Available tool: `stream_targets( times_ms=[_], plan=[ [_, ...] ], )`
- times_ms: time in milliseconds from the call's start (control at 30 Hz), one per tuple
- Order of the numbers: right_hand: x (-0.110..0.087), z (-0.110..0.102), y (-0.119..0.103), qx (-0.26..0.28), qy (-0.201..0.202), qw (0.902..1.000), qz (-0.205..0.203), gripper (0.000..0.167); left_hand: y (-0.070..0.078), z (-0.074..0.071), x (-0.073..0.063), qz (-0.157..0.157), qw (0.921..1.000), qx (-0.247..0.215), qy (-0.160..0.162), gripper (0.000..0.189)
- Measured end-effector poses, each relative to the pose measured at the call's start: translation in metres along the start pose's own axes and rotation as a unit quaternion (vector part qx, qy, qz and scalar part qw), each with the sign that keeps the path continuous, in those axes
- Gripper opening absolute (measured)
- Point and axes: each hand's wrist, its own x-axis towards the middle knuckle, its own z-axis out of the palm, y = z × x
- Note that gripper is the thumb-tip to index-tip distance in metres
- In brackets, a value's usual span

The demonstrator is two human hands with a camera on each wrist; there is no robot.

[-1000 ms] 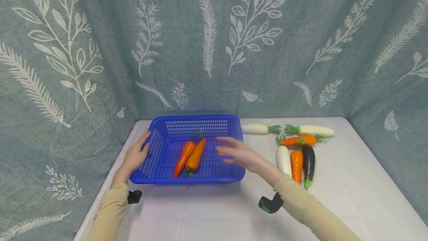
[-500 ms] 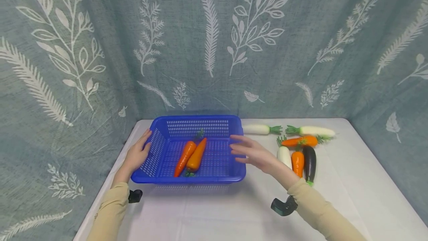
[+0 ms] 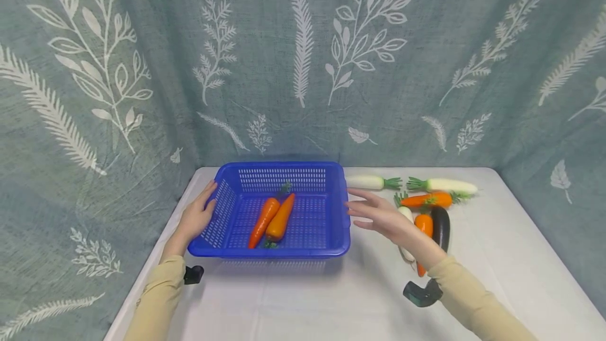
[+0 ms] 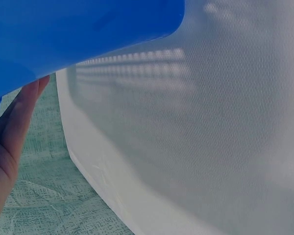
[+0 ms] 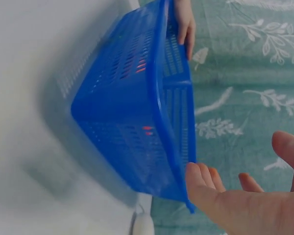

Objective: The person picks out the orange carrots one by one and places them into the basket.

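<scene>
Drawing away from the blue basket (image 3: 284, 252), your right hand (image 3: 379, 214) has gone from above its inside, to over its right rim, to just outside that rim. Your right fingers are spread, thumb well apart, with nothing held; whether a fingertip touches the rim you cannot tell. Your left hand (image 3: 195, 217) has kept its place at the basket's left rim, its fingers nearly straight and resting along it rather than closed round anything.

Inside the basket, left of its middle, the red-orange carrot (image 3: 262, 224) and the orange carrot (image 3: 281, 220) lie side by side, touching, as they did before. Right of the basket, your forearm now crosses the short white radish (image 3: 405, 212) and the lengthwise carrot (image 3: 424, 223), whose lower tip shows again beneath it, and hides the green end of the eggplant (image 3: 441, 225), visible earlier. Farther back on that side, the crosswise carrot (image 3: 428, 200) and two long white radishes (image 3: 366, 182) have not moved. Under the basket is the white table (image 3: 303, 304); behind it, the leaf-patterned curtain (image 3: 312, 67).
</scene>
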Motion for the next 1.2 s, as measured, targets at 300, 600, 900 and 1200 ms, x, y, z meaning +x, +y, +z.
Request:
stream_targets(
  times_ms=[300,600,900,1200],
  plan=[
    [-0.007,-0.016,0.002,0.002,0.027,0.9996,0.007,0.066,-0.001,0.002,-0.001,0.025,0.9993,-0.013,0.024,0.046],
    [-0.018,-0.037,-0.001,-0.014,0.038,0.9991,0.01,0.066,-0.003,0.001,-0.001,0.022,0.9995,-0.016,0.017,0.048],
    [-0.025,-0.051,0.002,-0.046,0.039,0.9979,0.023,0.069,0.001,-0.001,0.0,0.002,1.0,-0.005,0.004,0.047],
    [-0.029,-0.066,0.008,-0.057,0.057,0.9963,0.027,0.069,0.001,-0.001,-0.002,0.005,1.0,-0.008,0.002,0.047]
  ],
)
